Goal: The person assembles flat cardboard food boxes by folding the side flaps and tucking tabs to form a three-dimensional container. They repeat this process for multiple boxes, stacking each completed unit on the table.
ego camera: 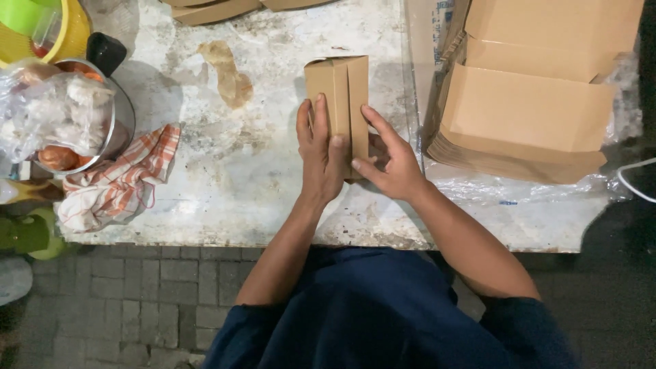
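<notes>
At 9 o'clock: round metal pot stuffed with clear plastic bags, orange-checked cloth beside it, both well apart from the work. At centre of the worn white table: small folded brown cardboard box, lying flat. Left hand pressed on it, fingers extended, flattening the folded panel. Right hand at 3 o'clock, fingers half-curled, thumb and fingertips pinching the box edge, apparently steadying it. At 2 o'clock: stack of flat brown cardboard blanks, within reach.
</notes>
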